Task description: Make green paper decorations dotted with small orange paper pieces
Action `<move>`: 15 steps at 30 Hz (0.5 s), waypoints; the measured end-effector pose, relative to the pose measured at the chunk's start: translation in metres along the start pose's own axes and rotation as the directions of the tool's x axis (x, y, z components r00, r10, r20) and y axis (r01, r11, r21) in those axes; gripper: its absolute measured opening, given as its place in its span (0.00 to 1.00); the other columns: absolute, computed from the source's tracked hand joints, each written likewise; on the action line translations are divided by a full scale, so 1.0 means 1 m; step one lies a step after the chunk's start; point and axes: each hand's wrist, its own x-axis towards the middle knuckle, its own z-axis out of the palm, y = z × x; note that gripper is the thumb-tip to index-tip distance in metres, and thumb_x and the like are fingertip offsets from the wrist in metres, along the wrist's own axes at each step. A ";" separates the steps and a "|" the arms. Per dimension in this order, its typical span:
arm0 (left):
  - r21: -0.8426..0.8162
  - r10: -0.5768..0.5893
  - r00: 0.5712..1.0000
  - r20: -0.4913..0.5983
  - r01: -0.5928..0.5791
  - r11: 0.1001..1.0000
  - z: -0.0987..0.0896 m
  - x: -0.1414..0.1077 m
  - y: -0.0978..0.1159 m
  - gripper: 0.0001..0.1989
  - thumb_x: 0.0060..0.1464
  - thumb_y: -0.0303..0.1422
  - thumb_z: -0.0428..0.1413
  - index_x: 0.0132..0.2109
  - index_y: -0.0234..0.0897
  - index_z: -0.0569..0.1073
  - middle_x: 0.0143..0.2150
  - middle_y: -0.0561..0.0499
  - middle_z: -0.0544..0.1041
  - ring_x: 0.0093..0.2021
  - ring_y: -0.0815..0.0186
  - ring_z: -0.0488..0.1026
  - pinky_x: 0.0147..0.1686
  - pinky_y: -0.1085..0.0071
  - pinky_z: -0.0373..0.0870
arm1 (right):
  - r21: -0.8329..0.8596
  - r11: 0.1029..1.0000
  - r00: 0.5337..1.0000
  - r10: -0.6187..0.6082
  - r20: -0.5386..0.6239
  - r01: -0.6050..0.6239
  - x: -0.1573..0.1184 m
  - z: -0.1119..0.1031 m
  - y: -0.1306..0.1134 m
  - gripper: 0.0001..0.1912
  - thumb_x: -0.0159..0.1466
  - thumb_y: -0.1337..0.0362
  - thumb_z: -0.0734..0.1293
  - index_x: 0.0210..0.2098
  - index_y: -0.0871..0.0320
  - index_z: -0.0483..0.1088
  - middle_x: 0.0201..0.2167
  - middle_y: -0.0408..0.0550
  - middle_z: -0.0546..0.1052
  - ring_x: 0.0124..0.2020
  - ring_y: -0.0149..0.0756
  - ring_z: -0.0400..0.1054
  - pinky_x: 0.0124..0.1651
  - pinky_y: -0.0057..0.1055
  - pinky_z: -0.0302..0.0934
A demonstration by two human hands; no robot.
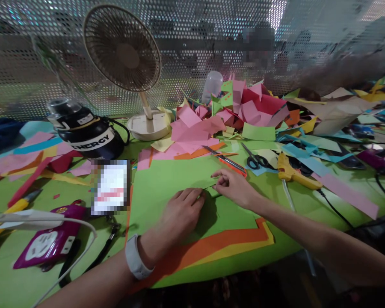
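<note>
My left hand (181,216) rests on a green paper sheet (170,175), its fingers together and curled around something green and small that I cannot make out. Just to its right, my right hand (232,186) is raised slightly over the same sheet with its fingers pinched; a thin green edge runs between the two hands. Beneath the green sheet lie orange paper (192,253) and yellow paper (244,249). An orange cutter knife (227,162) lies beyond my right hand, beside black-handled scissors (256,160).
A fan (128,60) and a black bottle (96,139) stand at the back left. Pink paper scraps (195,128) are heaped behind the sheet. A yellow glue gun (295,173) lies right, a purple pouch (51,239) and a blurred phone (111,188) left.
</note>
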 end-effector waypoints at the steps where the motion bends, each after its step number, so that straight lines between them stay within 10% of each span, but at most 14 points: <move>1: -0.002 0.005 1.000 0.000 -0.005 1.000 0.000 0.000 0.000 0.17 0.58 0.21 0.44 0.52 0.28 0.69 0.50 0.37 0.74 0.48 0.55 0.71 0.45 0.59 0.70 | 0.002 1.000 1.000 -0.005 -0.002 0.005 0.000 0.000 0.000 0.13 0.56 0.72 0.65 0.41 0.60 0.68 0.24 0.40 0.71 0.27 0.31 0.67 0.31 0.27 0.59; 15: 0.011 0.039 0.998 -0.040 -0.038 0.999 0.001 0.000 -0.001 0.16 0.57 0.21 0.45 0.51 0.27 0.69 0.47 0.38 0.76 0.46 0.55 0.72 0.43 0.59 0.73 | -0.019 0.999 0.999 -0.042 -0.034 0.042 0.003 0.005 0.007 0.13 0.56 0.72 0.65 0.41 0.60 0.69 0.23 0.39 0.71 0.26 0.30 0.66 0.31 0.27 0.58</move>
